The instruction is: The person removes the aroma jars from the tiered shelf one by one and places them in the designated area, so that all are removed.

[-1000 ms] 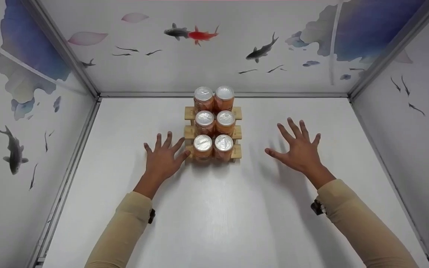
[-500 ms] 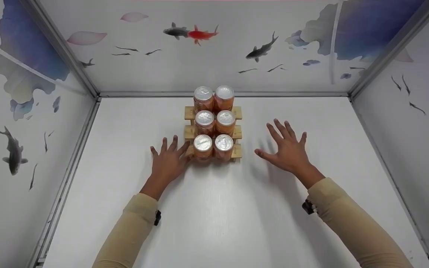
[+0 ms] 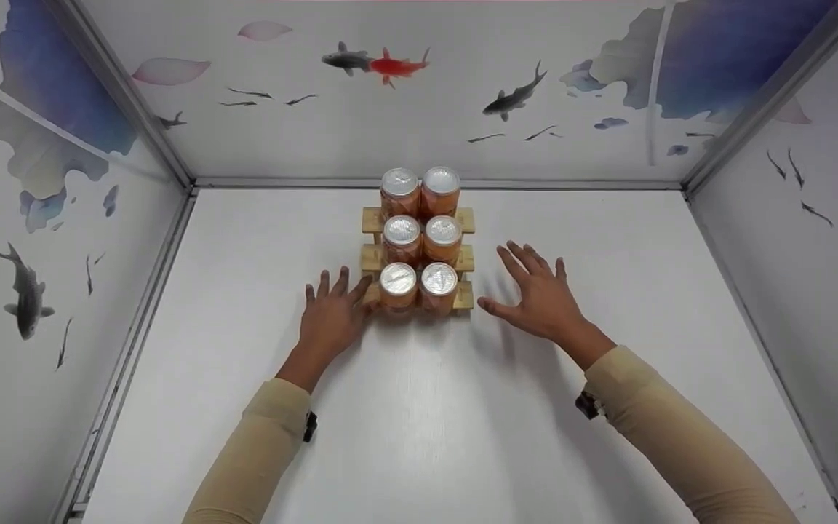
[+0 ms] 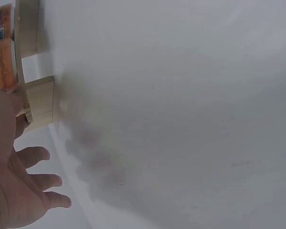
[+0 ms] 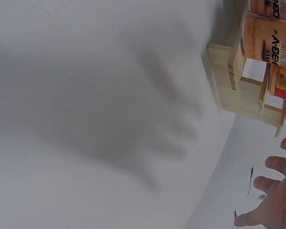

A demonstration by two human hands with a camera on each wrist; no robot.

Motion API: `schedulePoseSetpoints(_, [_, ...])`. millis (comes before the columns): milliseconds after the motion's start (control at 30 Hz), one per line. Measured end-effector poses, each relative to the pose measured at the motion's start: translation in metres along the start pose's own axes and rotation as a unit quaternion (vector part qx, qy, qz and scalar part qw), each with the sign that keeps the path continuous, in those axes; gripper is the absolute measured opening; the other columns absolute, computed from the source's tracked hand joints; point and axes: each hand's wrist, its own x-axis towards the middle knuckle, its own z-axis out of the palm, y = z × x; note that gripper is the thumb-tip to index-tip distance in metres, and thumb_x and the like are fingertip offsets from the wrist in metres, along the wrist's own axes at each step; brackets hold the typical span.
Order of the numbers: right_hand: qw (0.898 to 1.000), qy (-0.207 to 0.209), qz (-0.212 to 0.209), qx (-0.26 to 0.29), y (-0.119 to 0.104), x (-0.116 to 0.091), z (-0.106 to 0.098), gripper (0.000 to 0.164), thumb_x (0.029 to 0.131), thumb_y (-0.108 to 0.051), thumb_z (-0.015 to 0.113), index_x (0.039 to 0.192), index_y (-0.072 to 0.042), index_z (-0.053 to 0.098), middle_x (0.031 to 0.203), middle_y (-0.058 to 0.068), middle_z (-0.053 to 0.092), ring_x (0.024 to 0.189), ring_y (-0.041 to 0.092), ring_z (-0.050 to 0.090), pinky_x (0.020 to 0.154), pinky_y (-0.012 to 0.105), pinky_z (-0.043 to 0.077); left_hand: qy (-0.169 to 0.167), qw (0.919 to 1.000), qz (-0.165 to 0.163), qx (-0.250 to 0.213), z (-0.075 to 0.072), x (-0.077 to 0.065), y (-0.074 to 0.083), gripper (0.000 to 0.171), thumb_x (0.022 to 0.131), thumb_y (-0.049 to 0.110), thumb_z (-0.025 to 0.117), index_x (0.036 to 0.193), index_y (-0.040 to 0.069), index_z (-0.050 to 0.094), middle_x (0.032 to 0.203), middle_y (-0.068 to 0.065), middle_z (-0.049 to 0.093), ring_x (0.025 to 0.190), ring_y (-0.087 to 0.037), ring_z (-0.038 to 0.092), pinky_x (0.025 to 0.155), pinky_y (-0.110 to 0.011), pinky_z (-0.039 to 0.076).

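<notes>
A stepped wooden rack (image 3: 465,295) stands at the back middle of the white table. Several orange cans (image 3: 439,282) with silver lids sit on it, two to each step. My left hand (image 3: 330,320) has its thumb and index finger at the left end of the lowest step, one on each side of the board; the other fingers spread away. In the left wrist view the thumb lies over the end of the rack's board (image 4: 40,98). My right hand (image 3: 543,302) hovers right of the rack, fingers extended, thumb tip just short of the lowest step. Nothing is in it.
White panels with painted fish (image 3: 512,94) enclose the table (image 3: 404,437) at the back and both sides. A metal rail (image 3: 281,183) runs along the back edge, right behind the rack.
My left hand has shifted slightly right onto the end of the lowest step. My right hand has moved left toward the rack, its fingers drawing closer together. Rack and cans stay put.
</notes>
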Motion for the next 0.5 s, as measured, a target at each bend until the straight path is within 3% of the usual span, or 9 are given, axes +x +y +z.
schedulePoseSetpoints(267, [0.999, -0.019, -0.027, 0.040, -0.013, 0.003, 0.004, 0.103, 0.098, -0.070, 0.073, 0.174, -0.011, 0.035, 0.177, 0.019, 0.041, 0.164, 0.043, 0.039, 0.133, 0.075, 0.023, 0.007, 0.9989, 0.015, -0.044, 0.002, -0.001, -0.001, 0.060, 0.115, 0.048, 0.054, 0.169, 0.024, 0.048, 0.175, -0.025, 0.041, 0.165, -0.055, 0.030, 0.133, -0.072, 0.029])
schedulePoseSetpoints(500, [0.996, -0.020, -0.048, 0.073, -0.024, 0.009, 0.010, 0.099, 0.097, -0.063, 0.078, 0.170, -0.007, 0.042, 0.170, 0.020, 0.048, 0.158, 0.046, 0.047, 0.127, 0.064, 0.044, 0.023, 0.9968, 0.033, -0.069, 0.003, -0.003, -0.003, 0.058, 0.116, 0.045, 0.055, 0.168, 0.019, 0.050, 0.170, -0.027, 0.048, 0.161, -0.054, 0.039, 0.128, -0.070, 0.039])
